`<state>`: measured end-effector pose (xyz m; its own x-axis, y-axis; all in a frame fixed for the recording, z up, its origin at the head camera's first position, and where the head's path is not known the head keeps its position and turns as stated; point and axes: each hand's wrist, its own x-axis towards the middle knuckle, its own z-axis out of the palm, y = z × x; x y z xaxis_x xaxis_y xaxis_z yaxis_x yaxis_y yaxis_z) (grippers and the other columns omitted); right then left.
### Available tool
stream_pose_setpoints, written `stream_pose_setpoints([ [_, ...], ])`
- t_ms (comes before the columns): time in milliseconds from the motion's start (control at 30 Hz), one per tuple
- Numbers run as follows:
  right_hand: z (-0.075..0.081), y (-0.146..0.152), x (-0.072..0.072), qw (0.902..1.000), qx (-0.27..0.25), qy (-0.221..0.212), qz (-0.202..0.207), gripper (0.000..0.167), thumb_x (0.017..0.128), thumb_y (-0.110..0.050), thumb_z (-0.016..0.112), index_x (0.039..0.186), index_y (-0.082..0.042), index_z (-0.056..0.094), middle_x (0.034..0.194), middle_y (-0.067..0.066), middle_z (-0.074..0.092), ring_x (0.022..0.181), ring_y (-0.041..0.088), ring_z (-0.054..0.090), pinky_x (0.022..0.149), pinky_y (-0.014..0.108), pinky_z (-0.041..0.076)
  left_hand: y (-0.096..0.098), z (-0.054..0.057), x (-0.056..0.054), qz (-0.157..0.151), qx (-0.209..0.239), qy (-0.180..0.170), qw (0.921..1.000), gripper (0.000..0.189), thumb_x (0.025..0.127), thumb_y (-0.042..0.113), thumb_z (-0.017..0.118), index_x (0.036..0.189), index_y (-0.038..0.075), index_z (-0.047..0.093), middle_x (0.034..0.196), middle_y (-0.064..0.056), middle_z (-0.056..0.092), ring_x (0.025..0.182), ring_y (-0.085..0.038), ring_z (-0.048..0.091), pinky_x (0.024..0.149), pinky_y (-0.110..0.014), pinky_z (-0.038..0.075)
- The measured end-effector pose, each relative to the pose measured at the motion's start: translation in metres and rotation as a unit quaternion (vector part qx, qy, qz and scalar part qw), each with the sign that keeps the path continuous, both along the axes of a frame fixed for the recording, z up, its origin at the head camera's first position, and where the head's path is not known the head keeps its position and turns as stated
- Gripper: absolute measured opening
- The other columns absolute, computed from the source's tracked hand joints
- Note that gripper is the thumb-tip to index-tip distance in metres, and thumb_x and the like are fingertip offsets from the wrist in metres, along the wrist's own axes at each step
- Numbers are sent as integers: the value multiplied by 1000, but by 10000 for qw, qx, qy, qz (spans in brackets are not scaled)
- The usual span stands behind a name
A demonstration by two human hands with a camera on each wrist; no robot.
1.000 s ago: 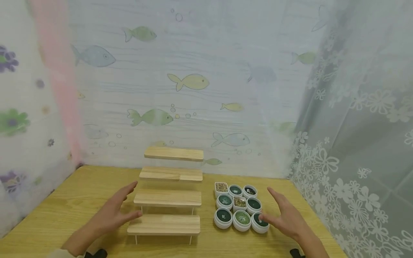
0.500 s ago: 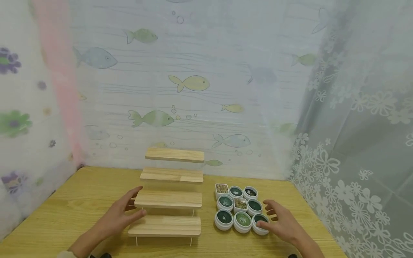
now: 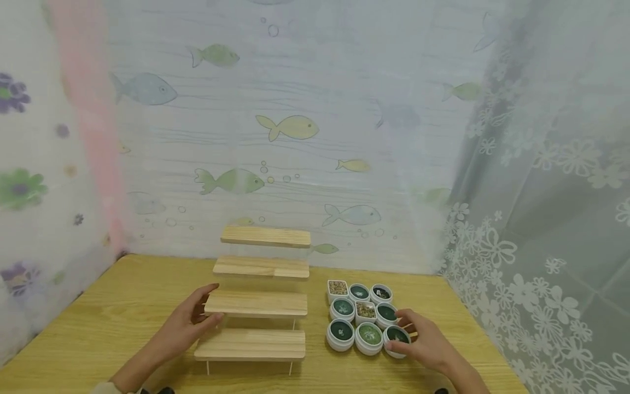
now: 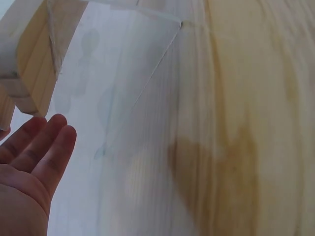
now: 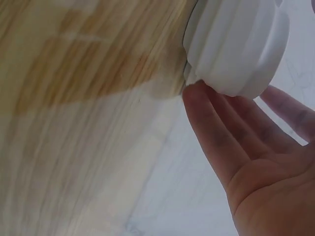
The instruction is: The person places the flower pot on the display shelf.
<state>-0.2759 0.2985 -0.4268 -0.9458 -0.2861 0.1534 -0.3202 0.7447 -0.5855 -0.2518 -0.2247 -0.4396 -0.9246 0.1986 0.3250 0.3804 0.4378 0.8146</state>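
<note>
Pot [image 5: 231,49] between the curved fingers [image 5: 212,133] of the right hand [image 3: 429,340], at the near right of other pots [image 3: 365,319], looks light, hard and easy to chip, best held round its sides, the left hand [image 3: 184,322] wide

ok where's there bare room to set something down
Bare table: left of the wooden shelf, beyond the left hand; in front of the pots; and a narrow strip between shelf and pots. The four boards hold no pots. Crowded: the nine pots sit packed together, with the right hand around the front right one.
</note>
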Motion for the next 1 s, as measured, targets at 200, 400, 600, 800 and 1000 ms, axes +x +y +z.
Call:
stream_pose_setpoints([
  [200, 0, 0, 0, 9998, 114, -106, 88, 58, 73, -38, 82, 117, -8, 58, 110, 7, 61, 90, 19, 57, 68, 26, 50, 2, 1, 0, -104, 259, -131, 9995, 66, 95, 29, 61, 148, 9, 28, 152, -29, 19, 133, -51, 28, 92, -45, 49],
  [400, -1, 3, -1, 9995, 121, -254, 170, 58, 72, -38, 83, 114, -8, 58, 106, 5, 61, 88, 17, 57, 67, 25, 50, 4, 2, 0, -49, 356, -176, 9992, 62, 95, 28, 61, 147, 11, 30, 151, -28, 21, 133, -52, 26, 94, -50, 46],
  [600, -1, 6, -2, 9987, 133, -358, 335, 56, 71, -39, 84, 112, -10, 59, 101, 1, 61, 86, 17, 57, 67, 25, 50, 5, 3, 2, -54, 490, -313, 9983, 62, 96, 27, 61, 146, 9, 30, 151, -29, 22, 133, -54, 23, 95, -57, 43],
  [800, -1, 7, -3, 9985, 113, -317, 422, 55, 71, -37, 84, 112, -10, 59, 100, 2, 61, 86, 18, 58, 67, 25, 50, 4, 3, 2, -54, 509, -321, 9982, 61, 96, 27, 60, 146, 9, 30, 150, -30, 21, 133, -55, 22, 95, -61, 41],
  [1000, 0, 6, -1, 9983, 131, -231, 518, 53, 72, -36, 84, 111, -9, 59, 99, 2, 62, 85, 18, 58, 67, 25, 50, 5, 0, 1, -24, 497, -309, 9983, 63, 96, 27, 60, 146, 7, 29, 150, -29, 24, 132, -55, 25, 95, -62, 40],
])
